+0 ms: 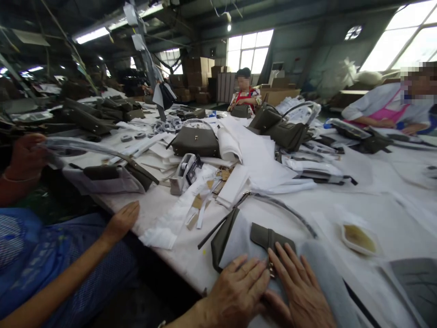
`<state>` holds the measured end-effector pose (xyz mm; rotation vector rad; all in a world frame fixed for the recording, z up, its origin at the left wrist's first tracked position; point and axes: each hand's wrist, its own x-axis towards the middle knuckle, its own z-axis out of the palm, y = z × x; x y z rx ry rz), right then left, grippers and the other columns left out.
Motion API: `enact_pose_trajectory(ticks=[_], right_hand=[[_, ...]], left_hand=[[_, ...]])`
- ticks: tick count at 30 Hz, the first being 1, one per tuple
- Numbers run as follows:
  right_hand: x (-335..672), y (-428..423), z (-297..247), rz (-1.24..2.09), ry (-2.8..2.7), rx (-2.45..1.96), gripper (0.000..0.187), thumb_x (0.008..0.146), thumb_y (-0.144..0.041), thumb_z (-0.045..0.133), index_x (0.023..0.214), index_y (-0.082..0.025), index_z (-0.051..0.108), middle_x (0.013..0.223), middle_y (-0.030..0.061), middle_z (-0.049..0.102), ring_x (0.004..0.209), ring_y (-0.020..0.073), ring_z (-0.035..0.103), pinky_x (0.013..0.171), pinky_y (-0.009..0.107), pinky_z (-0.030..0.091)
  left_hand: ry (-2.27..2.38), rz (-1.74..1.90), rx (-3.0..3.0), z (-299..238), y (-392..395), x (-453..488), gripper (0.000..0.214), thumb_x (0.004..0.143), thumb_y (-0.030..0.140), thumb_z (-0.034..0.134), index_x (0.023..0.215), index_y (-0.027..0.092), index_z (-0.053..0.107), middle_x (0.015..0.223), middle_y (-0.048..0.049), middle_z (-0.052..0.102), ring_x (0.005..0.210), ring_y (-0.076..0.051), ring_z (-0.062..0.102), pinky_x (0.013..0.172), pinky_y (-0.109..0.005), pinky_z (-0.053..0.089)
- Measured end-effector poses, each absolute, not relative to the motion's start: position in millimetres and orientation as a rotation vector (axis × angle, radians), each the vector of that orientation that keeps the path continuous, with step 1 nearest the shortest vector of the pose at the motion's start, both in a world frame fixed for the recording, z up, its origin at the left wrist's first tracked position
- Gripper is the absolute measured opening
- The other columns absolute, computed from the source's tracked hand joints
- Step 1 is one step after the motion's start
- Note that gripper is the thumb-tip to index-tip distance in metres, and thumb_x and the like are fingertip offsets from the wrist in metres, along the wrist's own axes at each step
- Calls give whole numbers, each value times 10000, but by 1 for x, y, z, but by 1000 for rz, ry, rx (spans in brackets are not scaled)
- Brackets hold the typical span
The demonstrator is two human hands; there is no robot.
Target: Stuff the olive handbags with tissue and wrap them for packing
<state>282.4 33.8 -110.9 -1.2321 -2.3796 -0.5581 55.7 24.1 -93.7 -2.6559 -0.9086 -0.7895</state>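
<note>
Pressing flat — left hand and right hand, each grip wide — olive handbag directly beneath.

Matt olive leather handbag, white tissue paper wrap; smooth white cloth-covered table

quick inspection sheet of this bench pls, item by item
surface: table covered in white sheeting.
job's things: olive-grey bag lying part-wrapped in white paper, flap showing, wrapped handle arcing above.
clutter: tape dispenser, paper sheets, card tags, small dish of yellowish stuff, more bags.
hands: left hand flat on the wrapping; right hand flat, fingertips at the flap; both open.
cables: nothing seen on the table.
surroundings: co-worker's hand on the table edge; person in a red apron and another in pink across; stacked cartons, windows.
</note>
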Motion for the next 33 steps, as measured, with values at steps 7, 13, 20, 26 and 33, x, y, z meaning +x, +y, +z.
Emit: enact_pose_trajectory(ticks=[7, 13, 20, 26, 33], right_hand=[[277, 30, -101, -578, -2391, -1324, 763, 876, -642, 496, 1487, -208, 355, 1481, 85, 473, 1367, 294, 416, 1136, 456, 240], [275, 29, -100, -549, -2407, -1361, 753, 882, -637, 499, 1483, -202, 372, 1514, 81, 427, 1397, 302, 371, 1138, 479, 238], [274, 29, -101, -482, -2379, -1395, 741, 893, -614, 499, 1502, -224, 338, 1536, 61, 393, 1411, 302, 350, 1139, 492, 238], [270, 25, -95, -303, -2360, -1464, 736, 892, -594, 525, 1511, -254, 317, 1548, 60, 374, 1413, 315, 345, 1130, 524, 275], [271, 27, -97, -371, -2341, -1448, 794, 864, -634, 533, 1518, -245, 304, 1553, 61, 359, 1392, 326, 379, 1096, 528, 316]], left_hand=[[-824, -1032, -2624, -96, 23, 48, 329, 955, 227, 473, 1234, 124, 615, 1239, -84, 676, 1234, -182, 575, 1084, -322, 444], [-843, -1102, -2631, -83, 22, 51, 336, 946, 108, 414, 1202, 119, 632, 1175, -80, 707, 1191, -164, 605, 1055, -289, 459], [-1101, -983, -3000, -41, 42, 54, 228, 966, 235, 463, 848, 197, 653, 752, -19, 706, 718, -130, 675, 755, -233, 532], [-1342, -739, -2995, 28, 124, 69, 188, 970, 279, 505, 944, 208, 677, 897, -9, 729, 857, -154, 686, 802, -238, 507], [-1449, -124, -2907, 26, 229, 154, 215, 937, 323, 541, 1081, 251, 683, 1124, -36, 701, 1027, -217, 663, 847, -311, 524]])
